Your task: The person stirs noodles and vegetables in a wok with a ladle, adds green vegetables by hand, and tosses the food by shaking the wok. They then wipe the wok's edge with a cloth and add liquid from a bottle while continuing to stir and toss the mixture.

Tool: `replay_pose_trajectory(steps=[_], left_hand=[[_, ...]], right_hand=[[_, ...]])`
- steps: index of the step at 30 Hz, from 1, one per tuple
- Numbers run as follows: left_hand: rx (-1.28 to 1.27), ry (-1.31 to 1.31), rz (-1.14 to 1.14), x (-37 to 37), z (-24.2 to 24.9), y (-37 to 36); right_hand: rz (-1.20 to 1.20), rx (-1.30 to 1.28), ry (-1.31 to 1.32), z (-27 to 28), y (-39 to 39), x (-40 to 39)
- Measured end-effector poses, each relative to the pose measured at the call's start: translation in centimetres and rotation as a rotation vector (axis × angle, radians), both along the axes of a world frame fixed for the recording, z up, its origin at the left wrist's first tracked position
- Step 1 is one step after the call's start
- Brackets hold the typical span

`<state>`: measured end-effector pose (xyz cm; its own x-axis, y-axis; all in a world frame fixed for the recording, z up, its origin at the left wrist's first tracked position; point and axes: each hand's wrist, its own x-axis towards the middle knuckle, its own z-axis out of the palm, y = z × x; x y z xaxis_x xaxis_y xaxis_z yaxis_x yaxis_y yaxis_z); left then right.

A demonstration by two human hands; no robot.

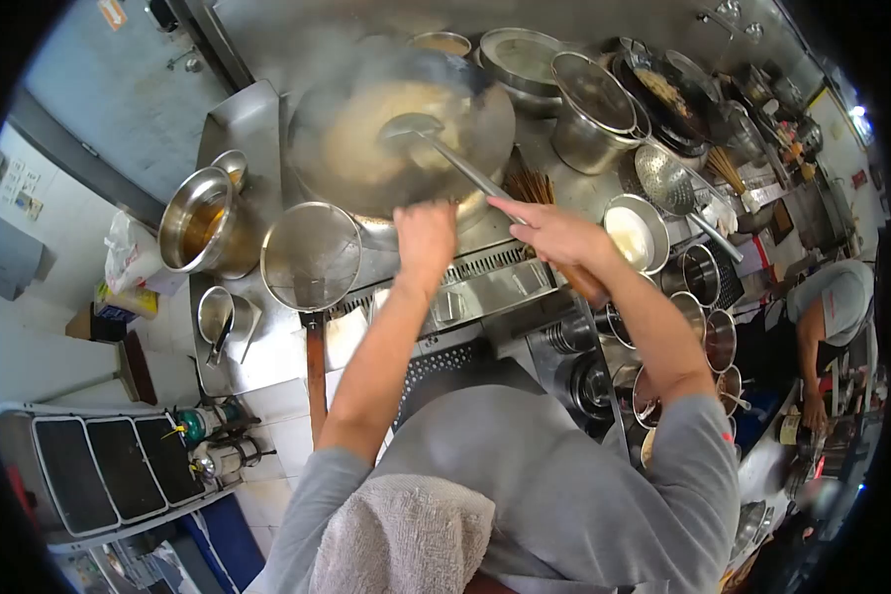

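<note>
A large wok (502, 124) sits on the stove, steaming, with pale cloudy liquid and lighter food inside. My left hand (428, 238) is closed at the near edge of the wok, its fingertips hidden from view. My right hand (561, 236) grips the handle of a long metal ladle (462, 168). The ladle's wooden end sticks out below that hand, while its bowl is inside the wok over the liquid. Just right of the wok, a bamboo brush (531, 188) stands close to my right hand.
A round strainer (312, 255) with a wooden handle lies left of my left hand. Beyond it stands a steel pot (196, 220) of brown liquid. On the right are a steel pot (586, 148), a perforated skimmer (665, 180) and several containers. A co-worker (830, 307) stands far right.
</note>
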<state>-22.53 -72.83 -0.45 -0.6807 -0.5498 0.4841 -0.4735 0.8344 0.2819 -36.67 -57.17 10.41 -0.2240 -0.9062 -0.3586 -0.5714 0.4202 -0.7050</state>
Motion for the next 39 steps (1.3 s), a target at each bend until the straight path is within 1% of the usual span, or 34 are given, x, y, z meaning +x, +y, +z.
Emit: replay_pose_trajectory(steps=[2, 3, 6, 7, 8, 10, 13, 14, 15, 16, 18, 19, 21, 23, 24, 26, 27, 28, 29, 31, 32, 34, 37, 38, 39], left_hand=[[0.022, 0.07, -0.044, 2.6, -1.3, 3.0], [0.053, 0.093, -0.071, 3.8, -1.2, 4.2], [0.022, 0.126, -0.059, 4.2, 0.1, 4.4], [0.042, 0.107, -0.056, 3.5, 1.2, 3.2], [0.002, 0.071, -0.082, 2.5, 1.4, 1.3], [0.033, -0.038, -0.015, 0.3, 2.9, -1.8], [0.035, -0.053, 0.0, -0.4, 2.7, -3.1], [0.041, -0.063, 0.002, 0.2, 2.2, -2.2], [0.042, 0.009, -0.025, 1.0, 0.9, -0.8], [0.041, 0.08, -0.051, 2.1, -0.5, 0.8], [0.095, 0.122, -0.042, 4.5, -0.9, 4.8], [0.054, 0.235, -0.087, 4.8, -0.7, 5.3], [-0.01, 0.2, -0.037, 3.2, 0.9, 3.0], [0.14, 0.023, 0.014, 1.1, 2.9, -0.7], [0.111, 0.018, 0.01, 0.3, 2.9, -2.1], [0.069, 0.045, -0.026, 0.8, 3.1, -2.3], [0.039, 0.058, -0.051, 0.7, 3.8, -2.4], [0.089, 0.027, -0.058, 0.9, 4.1, -2.0], [0.063, 0.055, -0.045, 0.5, 4.2, -2.0], [0.019, 0.102, -0.021, -0.8, 3.9, -2.3], [0.032, 0.106, -0.007, -1.3, 2.8, -2.4], [0.038, 0.094, 0.005, -0.9, 1.3, -0.5], [0.044, 0.17, -0.001, 2.0, -1.8, 3.6], [0.082, 0.191, -0.014, 3.0, -2.1, 5.0], [0.122, 0.211, -0.028, 3.6, -2.0, 5.8]], right_hand=[[-0.029, -0.061, 0.079, -0.4, -0.2, 1.0], [-0.038, -0.055, 0.063, -0.1, 0.1, 1.3], [-0.054, -0.051, -0.024, 1.4, 0.9, 1.9], [-0.043, -0.043, -0.048, 1.1, 1.0, 1.7], [-0.028, -0.036, -0.071, 0.8, 0.8, 1.2], [-0.003, -0.004, -0.093, 0.0, -0.3, 0.5], [-0.037, -0.031, -0.042, -1.7, -2.6, 1.1], [-0.046, -0.133, -0.014, -3.2, -3.3, 1.1], [-0.097, -0.138, -0.016, -3.2, -3.5, 1.8], [-0.104, -0.213, -0.001, -3.6, -3.2, 2.1], [-0.103, -0.299, 0.011, -3.7, -2.1, 2.5], [-0.096, -0.313, 0.009, -2.9, -0.9, 2.4], [-0.101, -0.256, -0.052, -0.8, 1.1, 1.9], [-0.115, -0.114, -0.165, 2.1, 3.5, 1.6], [-0.108, -0.065, -0.214, 3.0, 4.5, 1.3], [-0.087, 0.007, -0.284, 5.0, 5.8, 0.0], [-0.103, 0.079, -0.37, 5.5, 6.3, -0.9], [-0.083, 0.115, -0.348, 5.7, 6.0, -1.5], [-0.067, 0.163, -0.339, 5.6, 5.7, -1.7], [0.013, 0.121, -0.237, 3.5, 3.1, -2.2], [0.09, 0.017, -0.187, 0.3, 1.5, -3.3], [0.016, 0.0, -0.079, -0.4, -1.1, -1.8], [-0.05, -0.202, -0.017, -2.7, -2.3, -1.1], [-0.039, -0.277, -0.002, -2.4, -1.8, -0.8], [-0.069, -0.247, -0.035, -1.7, -1.3, -0.7]])
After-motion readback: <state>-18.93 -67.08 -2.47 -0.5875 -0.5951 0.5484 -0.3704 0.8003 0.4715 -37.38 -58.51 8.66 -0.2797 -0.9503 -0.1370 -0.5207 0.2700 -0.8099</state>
